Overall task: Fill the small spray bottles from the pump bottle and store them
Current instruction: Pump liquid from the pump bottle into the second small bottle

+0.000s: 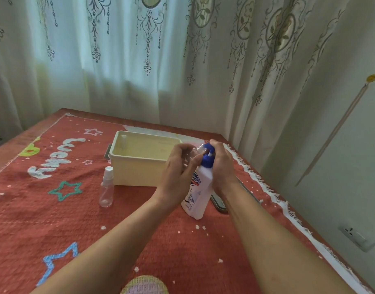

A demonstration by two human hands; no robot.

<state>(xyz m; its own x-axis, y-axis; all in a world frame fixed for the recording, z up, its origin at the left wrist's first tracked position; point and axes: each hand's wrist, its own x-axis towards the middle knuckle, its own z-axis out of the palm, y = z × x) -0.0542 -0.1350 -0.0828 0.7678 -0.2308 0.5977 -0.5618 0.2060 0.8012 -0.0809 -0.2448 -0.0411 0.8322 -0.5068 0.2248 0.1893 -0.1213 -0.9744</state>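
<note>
A white pump bottle (198, 193) with a blue pump head (208, 154) stands tilted on the red cloth. My right hand (222, 164) rests over the pump head and grips it. My left hand (178, 166) holds a small clear spray bottle (196, 150) with its open neck at the pump's nozzle. A second clear spray bottle (107, 187) with its cap on stands upright to the left of the cream box (137, 172). A third small bottle (123, 141) stands inside the box at its far left corner.
A grey lid or tray (219, 203) lies behind the pump bottle to the right. The red star-patterned cloth (76, 219) covers the table. Curtains hang close behind. The table's fringed right edge (273, 194) runs beside a wall.
</note>
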